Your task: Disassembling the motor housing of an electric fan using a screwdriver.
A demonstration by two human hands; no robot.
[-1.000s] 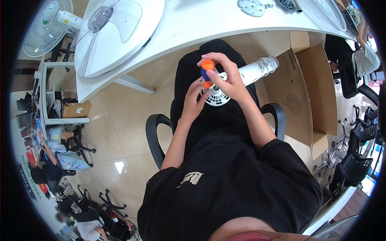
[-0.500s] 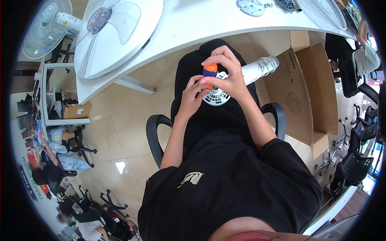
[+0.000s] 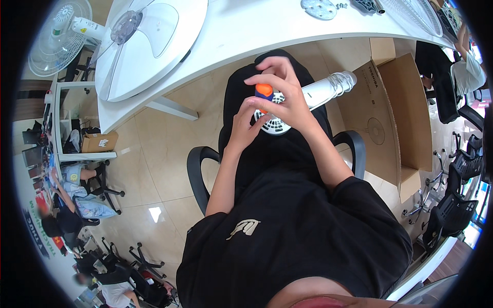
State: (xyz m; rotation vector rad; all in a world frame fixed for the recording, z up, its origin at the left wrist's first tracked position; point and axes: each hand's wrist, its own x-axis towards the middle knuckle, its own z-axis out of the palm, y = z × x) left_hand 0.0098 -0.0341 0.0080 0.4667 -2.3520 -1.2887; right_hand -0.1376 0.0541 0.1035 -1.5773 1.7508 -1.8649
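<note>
In the head view, my right hand [image 3: 290, 102] is half open around the orange-and-blue handle [image 3: 264, 92], its thumb across the front. My left hand [image 3: 243, 122] has its fingers bent close at the handle's lower end; whether they grip it, I cannot tell. The handle stands over the white vented part [image 3: 277, 127]. I think the present step is turning this handle; next calls for a firm, straight grip.
</note>
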